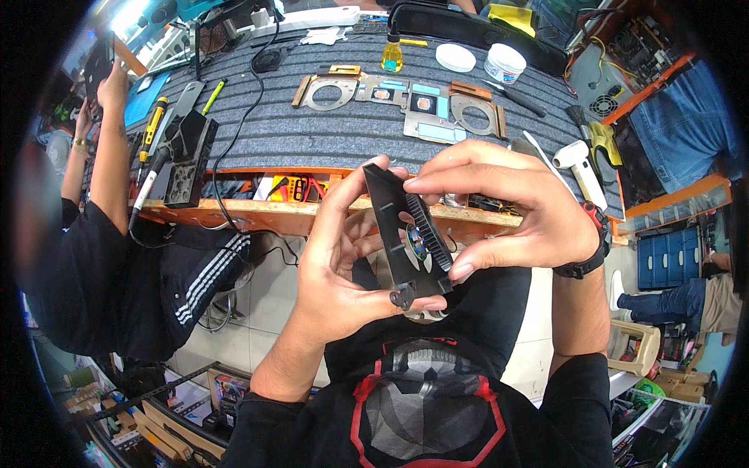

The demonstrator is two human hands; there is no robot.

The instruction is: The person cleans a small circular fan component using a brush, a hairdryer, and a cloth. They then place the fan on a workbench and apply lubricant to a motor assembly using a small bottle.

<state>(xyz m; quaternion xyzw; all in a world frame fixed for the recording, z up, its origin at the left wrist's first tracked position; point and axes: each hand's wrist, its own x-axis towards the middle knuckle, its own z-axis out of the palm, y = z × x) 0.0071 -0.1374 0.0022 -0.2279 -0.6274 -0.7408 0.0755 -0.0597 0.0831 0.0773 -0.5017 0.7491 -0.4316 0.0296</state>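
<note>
Both my hands hold a flat black plastic fan unit (398, 226) edge-on above my lap, in front of the bench. My left hand (339, 261) grips it from the left, thumb at its lower corner and fingers wrapped behind. My right hand (511, 210) holds it from the right, fingertips pressed against the finned blower wheel (427, 234), and a black wristband sits on that wrist. On the grey ribbed mat (312, 132) ahead lies a metal heatsink assembly with copper pipes (406, 105).
Another person in black sits at my left with an arm (117, 148) raised. On the bench are a black box (187, 160), yellow-handled screwdrivers (154, 125), a yellow liquid bottle (392, 54), a white jar (504, 62), a white lid (455, 57), a brush (579, 117) and a white tool (581, 168).
</note>
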